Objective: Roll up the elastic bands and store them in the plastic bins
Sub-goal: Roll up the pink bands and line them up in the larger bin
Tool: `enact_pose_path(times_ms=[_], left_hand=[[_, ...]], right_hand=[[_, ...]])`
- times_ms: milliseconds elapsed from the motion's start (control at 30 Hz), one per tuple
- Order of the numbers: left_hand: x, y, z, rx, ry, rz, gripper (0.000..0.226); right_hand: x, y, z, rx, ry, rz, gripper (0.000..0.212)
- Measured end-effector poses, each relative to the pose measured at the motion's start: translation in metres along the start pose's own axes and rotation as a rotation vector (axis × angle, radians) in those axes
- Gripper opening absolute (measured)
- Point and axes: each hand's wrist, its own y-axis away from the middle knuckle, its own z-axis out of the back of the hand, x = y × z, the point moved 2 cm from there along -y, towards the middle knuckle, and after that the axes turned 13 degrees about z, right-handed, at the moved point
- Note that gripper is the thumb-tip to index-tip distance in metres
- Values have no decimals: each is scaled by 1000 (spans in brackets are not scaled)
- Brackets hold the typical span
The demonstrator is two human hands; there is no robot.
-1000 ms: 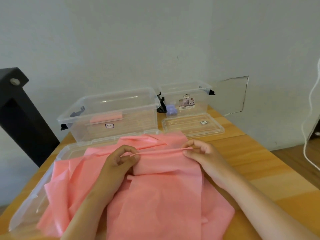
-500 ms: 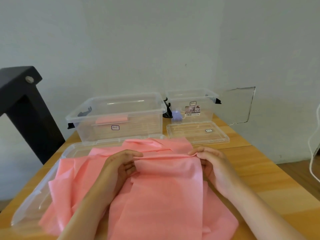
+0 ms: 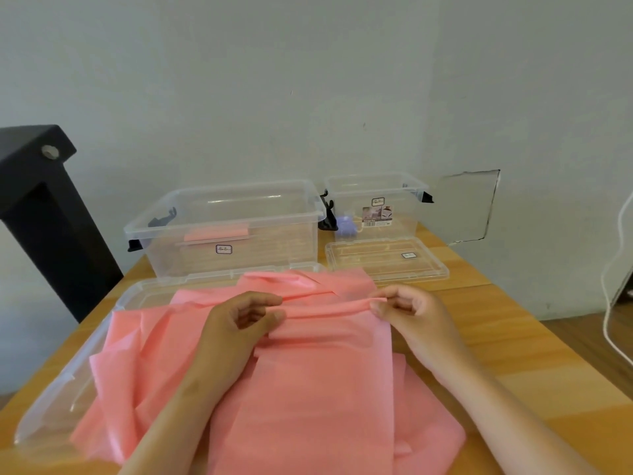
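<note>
A wide pink elastic band [image 3: 308,389] lies spread and crumpled on the wooden table in front of me. Its far edge is turned over into a narrow roll. My left hand [image 3: 239,323] pinches the left end of that roll between thumb and fingers. My right hand [image 3: 407,310] pinches the right end. Behind the band stands a large clear plastic bin [image 3: 164,241] holding a rolled pink band [image 3: 215,233]. A smaller clear bin [image 3: 411,190] at the back right holds a small purple item [image 3: 344,225].
A large clear lid [image 3: 51,406] lies under the band's left side. A smaller lid [image 3: 387,260] lies in front of the small bin. A black post [image 3: 41,214] stands at the left, a white cable [image 3: 613,303] hangs at the right. Walls close the back.
Both hands have turned the band's far edge over toward me, so the roll is thicker. The camera has tilted and shifted slightly.
</note>
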Motion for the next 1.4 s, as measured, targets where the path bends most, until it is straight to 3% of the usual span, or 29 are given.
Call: enact_pose_path(times_ms=[233, 367, 500, 600, 700, 800, 967, 1100, 1233, 1400], left_hand=[[1, 0, 0, 29, -17, -38, 12], [1, 1, 3, 116, 146, 55, 2], [8, -4, 7, 189, 330, 125, 57], [9, -6, 8, 212, 417, 149, 62], [6, -3, 6, 193, 405, 136, 52], [1, 1, 4, 121, 290, 112, 13], [0, 1, 6, 56, 83, 17, 28], [-3, 5, 4, 51, 28, -9, 18], [-11, 11, 0, 68, 65, 8, 11], [-15, 15, 1, 258, 455, 198, 7]], right_hand=[[3, 1, -1, 17, -70, -27, 7], [5, 0, 1, -5, -211, -65, 5], [6, -1, 0, -9, -325, -90, 19], [7, -1, 0, -18, -377, -120, 26], [7, -1, 1, -22, -377, -121, 18], [7, -1, 2, -24, -319, -91, 8], [6, -1, 1, -4, -129, -53, 21], [9, 0, 1, 5, -80, -22, 14], [15, 1, -2, 35, -157, -16, 9], [22, 1, -2, 11, -449, -156, 11]])
